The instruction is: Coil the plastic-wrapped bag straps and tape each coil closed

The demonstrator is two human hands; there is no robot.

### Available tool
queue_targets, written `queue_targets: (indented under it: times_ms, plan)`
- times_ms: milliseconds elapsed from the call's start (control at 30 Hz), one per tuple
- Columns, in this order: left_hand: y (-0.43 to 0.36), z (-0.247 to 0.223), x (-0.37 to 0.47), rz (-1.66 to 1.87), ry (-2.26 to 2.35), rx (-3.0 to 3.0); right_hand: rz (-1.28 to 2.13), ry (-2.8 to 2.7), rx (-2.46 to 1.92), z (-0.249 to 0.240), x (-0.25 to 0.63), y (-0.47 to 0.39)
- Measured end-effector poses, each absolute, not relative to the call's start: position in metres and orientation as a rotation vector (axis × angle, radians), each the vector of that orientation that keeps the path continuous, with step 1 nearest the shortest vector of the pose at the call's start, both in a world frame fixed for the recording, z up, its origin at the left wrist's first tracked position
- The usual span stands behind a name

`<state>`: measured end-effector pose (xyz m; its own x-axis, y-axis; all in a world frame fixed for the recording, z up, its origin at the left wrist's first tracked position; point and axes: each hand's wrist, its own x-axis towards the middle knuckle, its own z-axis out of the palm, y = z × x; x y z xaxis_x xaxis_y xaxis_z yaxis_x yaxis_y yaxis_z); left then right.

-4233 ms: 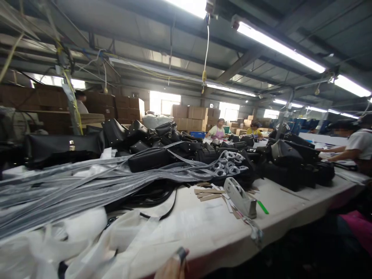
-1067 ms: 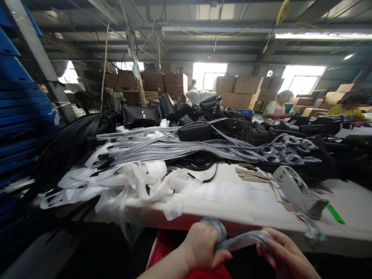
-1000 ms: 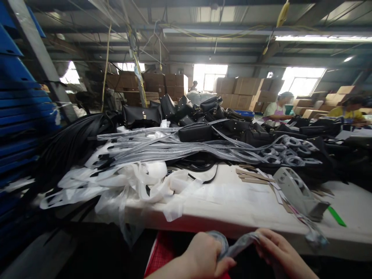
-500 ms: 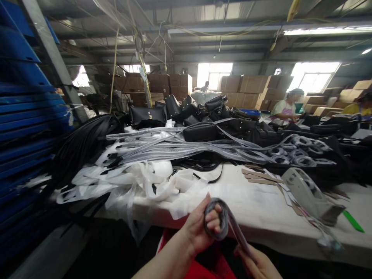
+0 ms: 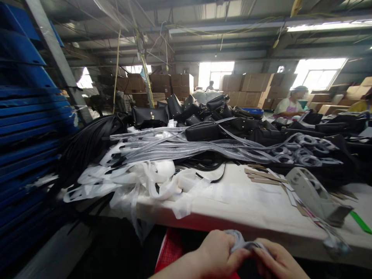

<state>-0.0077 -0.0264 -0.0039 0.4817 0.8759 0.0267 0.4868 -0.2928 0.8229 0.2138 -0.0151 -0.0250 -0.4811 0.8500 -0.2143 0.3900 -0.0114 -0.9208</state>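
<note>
Low in front of me, past the table's front edge, my left hand is closed around a coiled grey plastic-wrapped strap. Close beside it, my right hand pinches the same strap, and the two hands nearly touch. Long wrapped straps lie across the table, with several coiled ones at their right end. Crumpled white plastic film hangs over the table's front edge on the left.
Black bags are heaped behind the straps. At the right stand a grey metal device and brown strips. Blue stacked panels rise at the left. A co-worker sits at the back right.
Both hands have moved lower and come together. The strap's loose length, stretched between them before, is now mostly hidden at the hands. The view has shifted slightly.
</note>
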Motion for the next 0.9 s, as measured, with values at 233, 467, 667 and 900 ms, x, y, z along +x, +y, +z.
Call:
queue_targets:
  times_ms: [233, 467, 667, 900]
  plan:
    - [-0.010, -0.008, -0.009, 0.474, 0.652, 0.737, 1.070, -1.949, -1.269, -0.031, 0.191, -0.013]
    - [0.001, -0.003, -0.001, 0.748, 0.254, 0.232, 1.388, -1.303, -1.024, -0.052, 0.135, -0.044]
    - [0.003, -0.006, -0.013, 0.789, 0.315, 0.288, 1.319, -1.561, -1.160, -0.033, 0.154, -0.027]
    - [0.004, -0.001, -0.007, 0.838, 0.303, 0.119, 1.422, -1.443, -1.011, -0.038, 0.139, -0.034]
